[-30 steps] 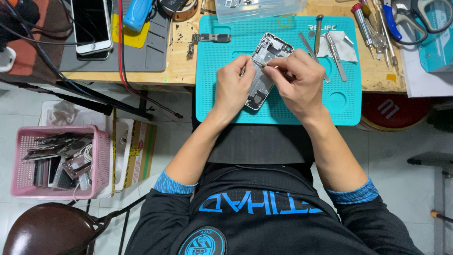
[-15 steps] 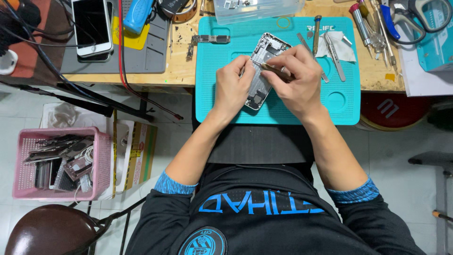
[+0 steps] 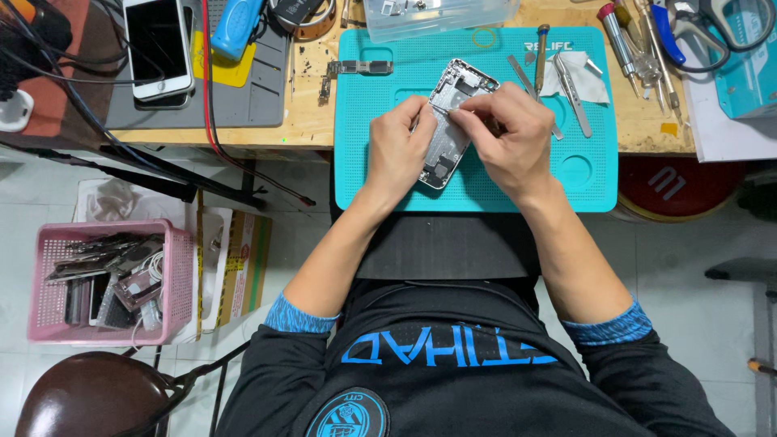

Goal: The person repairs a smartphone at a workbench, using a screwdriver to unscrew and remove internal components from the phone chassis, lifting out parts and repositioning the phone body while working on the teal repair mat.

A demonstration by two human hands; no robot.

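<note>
An opened silver phone body (image 3: pixel 453 121) lies tilted on a teal work mat (image 3: pixel 380 186), its inner parts facing up. My left hand (image 3: pixel 398 150) grips its left edge and lower half. My right hand (image 3: pixel 510 137) rests over the middle right of the phone, fingertips pinched together on something small inside it; what they pinch is hidden. Both forearms come up from my lap, with blue cuffs on black sleeves.
On the mat lie a small circuit board (image 3: pixel 360 68), a screwdriver (image 3: pixel 541 48), tweezers (image 3: pixel 573 93) and a white wipe (image 3: pixel 589 69). A white phone (image 3: pixel 158 44) lies on a grey mat at left. More tools (image 3: pixel 639 44) sit at right. A pink basket (image 3: pixel 105 279) stands on the floor.
The hands and the phone stay in nearly the same place; the right fingers have shifted slightly over the phone's middle.
</note>
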